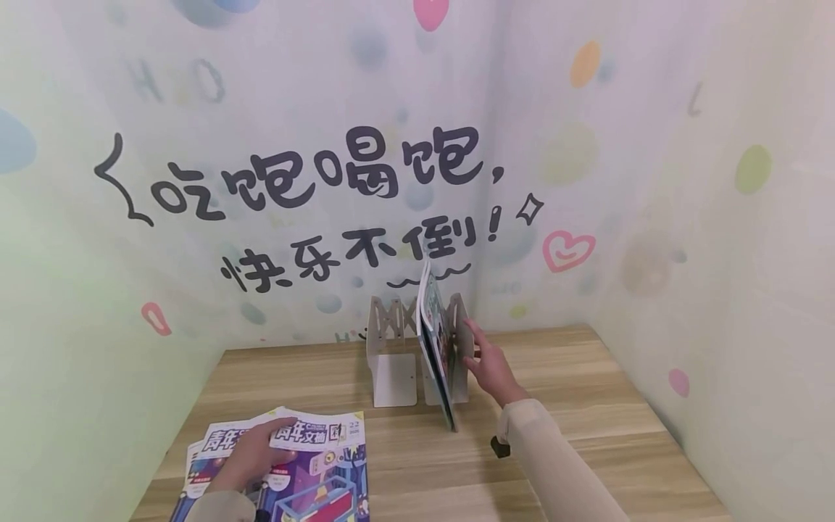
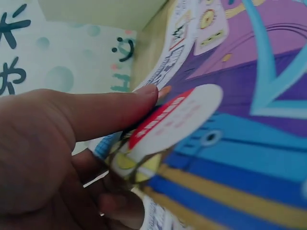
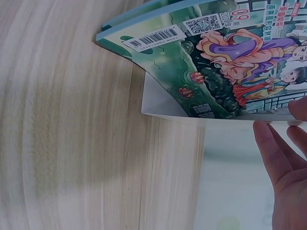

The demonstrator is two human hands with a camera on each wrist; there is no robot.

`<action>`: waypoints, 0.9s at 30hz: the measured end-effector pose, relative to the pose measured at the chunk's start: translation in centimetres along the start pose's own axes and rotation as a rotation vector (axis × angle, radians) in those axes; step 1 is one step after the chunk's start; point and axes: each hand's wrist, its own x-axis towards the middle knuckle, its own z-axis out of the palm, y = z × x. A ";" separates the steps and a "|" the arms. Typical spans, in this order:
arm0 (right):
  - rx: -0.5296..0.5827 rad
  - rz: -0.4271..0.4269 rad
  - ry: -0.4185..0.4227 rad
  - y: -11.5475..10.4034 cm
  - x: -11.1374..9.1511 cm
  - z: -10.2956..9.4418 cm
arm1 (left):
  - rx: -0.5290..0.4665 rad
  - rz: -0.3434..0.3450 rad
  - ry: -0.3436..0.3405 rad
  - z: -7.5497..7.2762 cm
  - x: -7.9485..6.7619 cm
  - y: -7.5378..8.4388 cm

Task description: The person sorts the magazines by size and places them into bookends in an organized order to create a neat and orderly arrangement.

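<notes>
My left hand (image 1: pixel 251 460) pinches a purple-covered magazine (image 1: pixel 322 471) at the table's front left. In the left wrist view the thumb (image 2: pixel 115 108) lies on its cover and the other fingers are curled underneath. More magazines (image 1: pixel 218 438) with the same masthead are fanned out beside it. At the back centre stands a white metal expandable bookend (image 1: pixel 394 380). Thin green-covered magazines (image 3: pixel 158 57) stand upright in it near its right side, slightly tilted, their lower corner jutting forward. My right hand (image 1: pixel 496 370) grips the bookend's right side panel, with thumb and fingers on opposite faces.
The wood-grain table (image 1: pixel 554 428) backs onto a pale wall curtain (image 1: pixel 313 87) printed with large black characters. Side walls (image 1: pixel 750 290) close in the left and right. A small black object (image 1: pixel 500 446) shows at the right cuff.
</notes>
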 end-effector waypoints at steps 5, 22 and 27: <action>0.006 0.007 -0.008 -0.2 0.1 -0.1 | -0.053 0.069 -0.013 -0.4 -0.2 1.4; 0.031 -0.021 -0.005 0.1 0.0 -0.1 | -0.149 0.037 -0.078 -0.8 -0.9 5.1; 0.043 -0.030 -0.004 0.1 -0.1 -0.2 | -0.144 0.075 -0.067 -0.9 -1.1 6.0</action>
